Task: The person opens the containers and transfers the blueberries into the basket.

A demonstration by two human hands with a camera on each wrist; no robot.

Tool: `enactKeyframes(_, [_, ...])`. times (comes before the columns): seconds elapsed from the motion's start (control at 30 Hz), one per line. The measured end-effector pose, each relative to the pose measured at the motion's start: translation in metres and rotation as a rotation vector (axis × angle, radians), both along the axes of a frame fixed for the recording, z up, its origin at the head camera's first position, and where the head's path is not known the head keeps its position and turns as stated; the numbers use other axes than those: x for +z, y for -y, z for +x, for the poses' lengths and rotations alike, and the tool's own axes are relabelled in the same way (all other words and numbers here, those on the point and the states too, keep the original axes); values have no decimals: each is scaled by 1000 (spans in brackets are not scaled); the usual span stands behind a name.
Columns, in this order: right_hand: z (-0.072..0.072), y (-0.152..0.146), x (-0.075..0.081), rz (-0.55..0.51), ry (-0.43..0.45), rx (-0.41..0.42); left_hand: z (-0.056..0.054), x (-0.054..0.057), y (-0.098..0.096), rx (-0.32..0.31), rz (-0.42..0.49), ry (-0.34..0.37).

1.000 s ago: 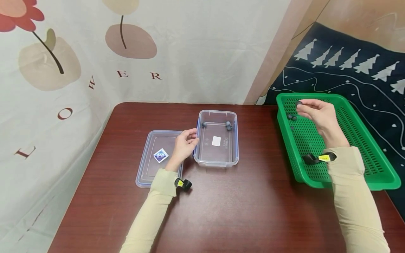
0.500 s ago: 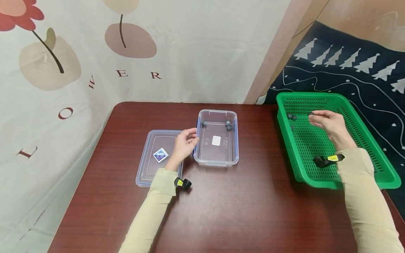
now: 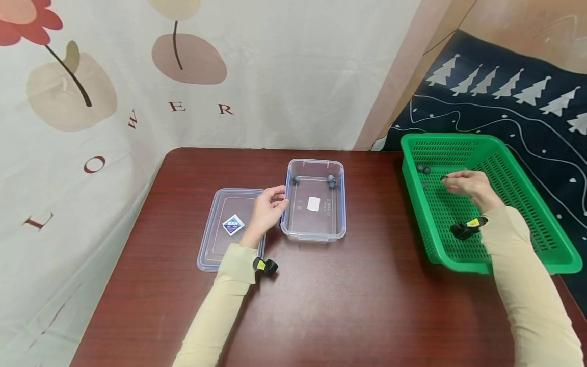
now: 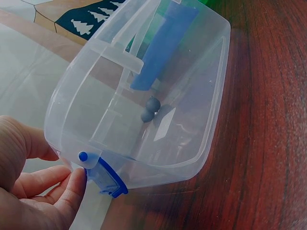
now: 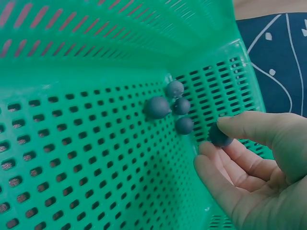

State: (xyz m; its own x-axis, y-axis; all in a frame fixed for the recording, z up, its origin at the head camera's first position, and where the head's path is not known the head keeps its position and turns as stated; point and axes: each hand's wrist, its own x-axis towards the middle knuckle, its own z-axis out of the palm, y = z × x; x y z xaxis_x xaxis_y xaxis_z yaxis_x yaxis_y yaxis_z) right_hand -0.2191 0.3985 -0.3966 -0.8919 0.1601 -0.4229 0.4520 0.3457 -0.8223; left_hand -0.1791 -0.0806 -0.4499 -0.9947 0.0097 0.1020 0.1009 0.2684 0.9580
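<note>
My right hand (image 3: 473,187) is over the green basket, pinching a blueberry (image 5: 220,136) between thumb and fingertips. Several more blueberries (image 5: 158,108) lie clustered on the basket floor near one wall, just beyond the fingers in the right wrist view. At the left side of a clear plastic container (image 3: 313,235), my left hand (image 3: 268,211) holds the wall, its fingertips at a blue latch (image 4: 106,177). A few dark berries (image 3: 331,179) sit inside the container toward its far end.
A clear lid (image 3: 213,244) with a blue-edged rim lies flat left of the container, partly under the left wrist. The green basket (image 3: 451,264) stands at the table's right edge, by a dark tree-patterned cloth (image 3: 492,114). A printed white curtain (image 3: 293,76) hangs behind the table.
My right hand, with the blueberry, has shifted right and toward me, then lower and slightly back left over the basket. My left hand and the container have stayed put.
</note>
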Motion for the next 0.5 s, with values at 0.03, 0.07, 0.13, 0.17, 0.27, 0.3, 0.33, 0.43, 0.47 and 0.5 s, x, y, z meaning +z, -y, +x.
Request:
enactKeyframes(0.03, [-1, 0, -1, 5, 3, 6, 0, 0, 0, 2, -1, 2])
enactKeyframes(0.07, [-1, 0, -2, 10, 7, 9, 0, 0, 0, 3, -4, 6])
enactKeyframes(0.13, [-1, 0, -4, 3, 12, 9, -1, -1, 0, 5, -2, 11])
enactKeyframes(0.17, [-1, 0, -5, 12, 11, 27, -1, -1, 0, 3, 1, 12])
enactKeyframes(0.27, [-1, 1, -4, -5, 18, 4, 0, 2, 0, -3, 14, 12])
enactKeyframes(0.3, [-1, 1, -4, -7, 22, 0, 3, 7, -1, -5, 11, 10])
enactKeyframes(0.33, [-1, 1, -3, -20, 26, -11, 5, 12, -1, -8, 12, 8])
enactKeyframes(0.43, [-2, 0, 0, -78, 40, -43, 13, 29, -4, -16, 6, 11])
enactKeyframes(0.47, [-2, 1, 2, -110, 43, -58, 16, 34, -5, -17, -3, 8])
enactKeyframes(0.5, [-2, 1, 3, -134, 40, -72, 19, 38, -6, -18, -10, 4])
